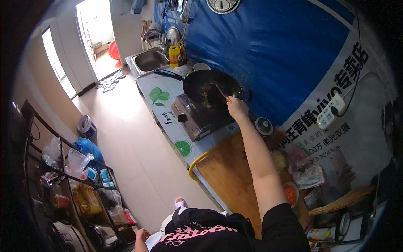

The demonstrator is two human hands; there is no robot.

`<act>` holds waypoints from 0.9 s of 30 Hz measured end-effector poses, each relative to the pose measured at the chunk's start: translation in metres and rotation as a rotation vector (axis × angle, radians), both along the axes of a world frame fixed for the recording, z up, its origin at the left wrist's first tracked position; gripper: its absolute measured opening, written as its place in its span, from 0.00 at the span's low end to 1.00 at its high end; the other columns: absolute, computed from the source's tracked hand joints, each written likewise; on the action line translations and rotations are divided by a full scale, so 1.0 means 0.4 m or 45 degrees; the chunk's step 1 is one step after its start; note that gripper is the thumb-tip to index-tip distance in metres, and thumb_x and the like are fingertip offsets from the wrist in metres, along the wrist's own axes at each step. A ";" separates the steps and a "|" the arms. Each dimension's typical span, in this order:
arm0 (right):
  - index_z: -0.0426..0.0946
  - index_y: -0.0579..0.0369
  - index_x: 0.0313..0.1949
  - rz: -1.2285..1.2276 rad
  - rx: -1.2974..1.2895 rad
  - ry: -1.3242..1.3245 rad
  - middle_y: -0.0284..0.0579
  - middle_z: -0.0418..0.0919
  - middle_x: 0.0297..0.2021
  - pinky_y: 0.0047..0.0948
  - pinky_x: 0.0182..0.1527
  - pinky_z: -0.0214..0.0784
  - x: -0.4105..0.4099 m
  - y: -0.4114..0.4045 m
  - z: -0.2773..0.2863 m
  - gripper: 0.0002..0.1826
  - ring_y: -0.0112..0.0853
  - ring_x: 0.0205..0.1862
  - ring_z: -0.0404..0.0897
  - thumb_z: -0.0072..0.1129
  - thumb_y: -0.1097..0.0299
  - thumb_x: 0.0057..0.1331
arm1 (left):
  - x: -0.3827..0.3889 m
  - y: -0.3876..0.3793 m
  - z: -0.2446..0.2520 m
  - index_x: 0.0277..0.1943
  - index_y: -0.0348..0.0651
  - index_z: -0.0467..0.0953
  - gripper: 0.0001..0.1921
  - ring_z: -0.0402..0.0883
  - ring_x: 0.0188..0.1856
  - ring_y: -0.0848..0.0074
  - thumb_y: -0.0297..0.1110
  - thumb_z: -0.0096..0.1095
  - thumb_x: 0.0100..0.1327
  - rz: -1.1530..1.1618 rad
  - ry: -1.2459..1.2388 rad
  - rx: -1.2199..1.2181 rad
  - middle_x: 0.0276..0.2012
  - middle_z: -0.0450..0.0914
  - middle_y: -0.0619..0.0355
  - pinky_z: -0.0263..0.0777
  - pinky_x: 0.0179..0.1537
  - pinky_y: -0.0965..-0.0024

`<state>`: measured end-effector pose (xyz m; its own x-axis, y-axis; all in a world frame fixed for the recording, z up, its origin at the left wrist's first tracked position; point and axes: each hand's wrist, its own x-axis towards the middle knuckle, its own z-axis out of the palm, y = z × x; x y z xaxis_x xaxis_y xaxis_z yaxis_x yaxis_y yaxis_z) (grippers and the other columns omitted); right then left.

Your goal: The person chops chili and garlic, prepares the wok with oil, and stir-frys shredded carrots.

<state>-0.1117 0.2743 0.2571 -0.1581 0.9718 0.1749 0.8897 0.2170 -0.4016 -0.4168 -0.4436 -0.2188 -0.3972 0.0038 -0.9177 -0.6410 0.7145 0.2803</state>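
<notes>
My right hand (pixel 236 107) is closed around the handle of a cooking spatula (pixel 223 93), whose blade reaches down into a black wok (pixel 194 82). Small browned pieces of food (pixel 206 98) lie in the bottom of the wok. Under it is a portable gas stove (pixel 186 118) with a black knob on its front; any flame is hidden. The wok's long handle (pixel 168 74) points towards the sink, away from my hand. My left hand (pixel 142 234) hangs low by my side near the shelf rack, fingers bent, with nothing visible in it.
A wooden cutting board (pixel 220 170) lies beneath my right arm, beside a yellow hose (pixel 201 156). Along the wall are a glass lid (pixel 264 126), a bowl of shredded orange food (pixel 290 193) and a power strip (pixel 331 111). Beyond the wok is a sink (pixel 151 60). A metal rack (pixel 64 171) stands left.
</notes>
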 end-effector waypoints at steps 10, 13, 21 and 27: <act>0.74 0.42 0.52 0.303 0.144 -0.325 0.45 0.81 0.33 0.37 0.35 0.74 0.138 -0.204 0.135 0.17 0.37 0.32 0.81 0.53 0.65 0.63 | -0.051 0.265 0.142 0.38 0.41 0.71 0.10 0.76 0.28 0.69 0.38 0.49 0.59 -0.212 -0.032 0.128 0.28 0.79 0.53 0.68 0.30 0.64; 0.76 0.43 0.51 0.220 0.160 -0.244 0.45 0.81 0.30 0.37 0.34 0.73 0.200 -0.248 0.183 0.16 0.38 0.30 0.81 0.55 0.64 0.62 | -0.055 0.417 0.221 0.35 0.42 0.74 0.11 0.77 0.27 0.70 0.39 0.50 0.59 -0.366 0.117 0.242 0.28 0.80 0.53 0.68 0.28 0.66; 0.77 0.50 0.48 0.161 0.070 -0.100 0.46 0.81 0.37 0.34 0.40 0.72 0.270 -0.294 0.252 0.17 0.38 0.35 0.81 0.58 0.64 0.59 | -0.062 0.789 0.406 0.34 0.42 0.77 0.11 0.78 0.27 0.78 0.41 0.53 0.59 -0.689 0.314 0.647 0.26 0.81 0.59 0.67 0.27 0.73; 0.77 0.50 0.48 0.217 0.012 -0.118 0.46 0.81 0.38 0.34 0.41 0.72 0.244 -0.291 0.247 0.17 0.38 0.36 0.81 0.58 0.64 0.59 | 0.010 0.926 0.500 0.36 0.41 0.77 0.12 0.79 0.30 0.78 0.40 0.53 0.62 -0.800 0.273 0.846 0.28 0.81 0.59 0.67 0.29 0.75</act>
<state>-0.0139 0.1581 0.3558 -0.3364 0.9280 0.1605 0.8728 0.3712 -0.3169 -0.4128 -0.0733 -0.0189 -0.3049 0.7718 -0.5580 -0.0791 0.5633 0.8225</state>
